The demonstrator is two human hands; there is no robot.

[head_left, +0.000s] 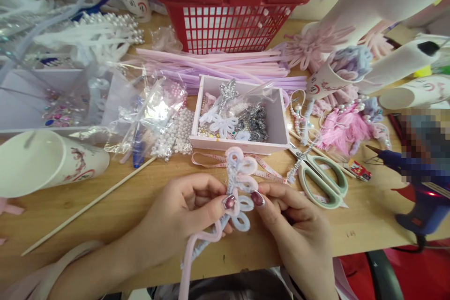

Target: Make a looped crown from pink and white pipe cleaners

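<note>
Between my two hands is a looped pipe-cleaner piece [242,180] in pale pink and pale blue, its loops fanning out to the right. My left hand [200,206] pinches its stem between thumb and fingers. A long pink pipe-cleaner tail [190,258] trails from it down toward me. My right hand [290,220] has thumb and forefinger pinched at the edge of the pink loops. Its other fingers are curled under and partly hidden. Just beyond the piece, a measuring tape [269,168] lies on the table, with green-handled scissors [323,180] to the right.
A white box [239,143] of trimmings stands ahead, before pink and purple pipe cleaners [218,63] and a red basket [232,0]. A blue glue gun [418,192] with a red light is at right. A paper cup [84,159] and wooden stick [91,204] lie at left.
</note>
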